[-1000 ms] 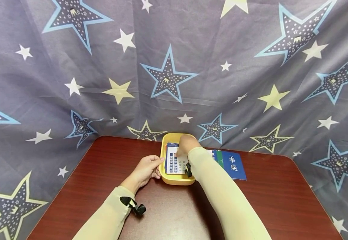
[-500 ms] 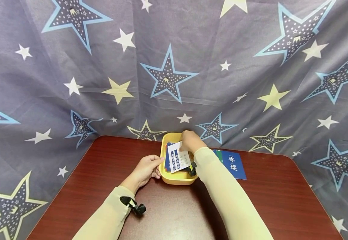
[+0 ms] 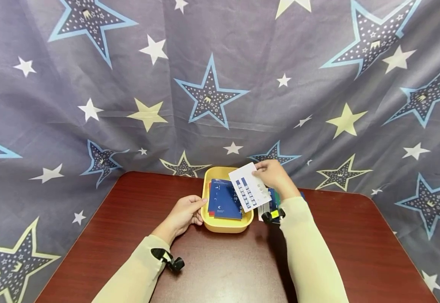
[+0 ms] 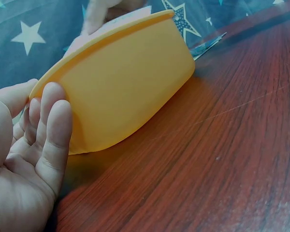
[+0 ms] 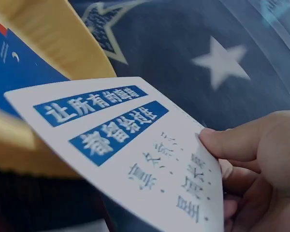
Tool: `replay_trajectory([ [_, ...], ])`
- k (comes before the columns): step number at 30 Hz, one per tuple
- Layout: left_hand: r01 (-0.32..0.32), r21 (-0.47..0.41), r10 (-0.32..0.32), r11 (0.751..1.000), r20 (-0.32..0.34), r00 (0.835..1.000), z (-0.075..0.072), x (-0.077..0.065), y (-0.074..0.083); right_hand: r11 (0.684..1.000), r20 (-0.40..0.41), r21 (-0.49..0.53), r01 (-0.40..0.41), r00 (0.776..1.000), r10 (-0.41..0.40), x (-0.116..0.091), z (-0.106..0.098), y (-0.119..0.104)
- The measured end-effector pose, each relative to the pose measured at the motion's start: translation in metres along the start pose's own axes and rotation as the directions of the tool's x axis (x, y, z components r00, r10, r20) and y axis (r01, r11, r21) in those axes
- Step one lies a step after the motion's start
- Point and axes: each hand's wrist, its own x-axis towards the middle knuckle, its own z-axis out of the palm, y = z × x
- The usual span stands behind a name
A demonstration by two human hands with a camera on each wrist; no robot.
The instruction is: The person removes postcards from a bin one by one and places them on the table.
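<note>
My right hand [image 3: 274,174] pinches a white card [image 3: 249,187] by one edge, thumb on its printed face. In the right wrist view the card [image 5: 121,125] shows white writing on two blue bands and grey characters below. It is tilted and overlaps the right rim of the yellow bin [image 3: 225,229]. Inside the bin lie blue cards [image 3: 225,200], with a bit of red showing at their left. At the bin's left side my left hand [image 3: 183,214] grips the rim; in the left wrist view its thumb lies over the rim and the fingers lie along the outer wall [image 4: 121,82].
Right of the bin several more cards [image 3: 272,194], blue, green and white, lie on the dark red wooden table [image 3: 204,269], partly hidden by the right hand and forearm. A grey curtain with stars [image 3: 220,143] hangs close behind the table's far edge.
My right hand has lifted the white card from the bin and moved right with it, uncovering the blue cards beneath. The left hand stays at the bin's rim.
</note>
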Motion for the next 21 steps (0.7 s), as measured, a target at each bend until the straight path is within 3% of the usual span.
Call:
replay_trajectory([
  [7, -0.002, -0.004, 0.002, 1.000, -0.003, 1.000, 0.000, -0.001, -0.001, 0.987, -0.162, 0.149, -0.063, 0.983, 0.087, -0.021, -0.028, 0.045],
  [12, 0.004, 0.018, -0.005, 1.000, 0.009, 1.000, 0.004, -0.001, 0.000, 0.959, -0.204, 0.246, -0.138, 0.960, 0.191, -0.035, -0.042, 0.073],
  [21, 0.007, 0.017, -0.007, 1.000, -0.008, 1.000, 0.000, -0.002, 0.003, 0.962, -0.189, 0.180, -0.203, 0.953, 0.236, -0.044, -0.060, 0.100],
])
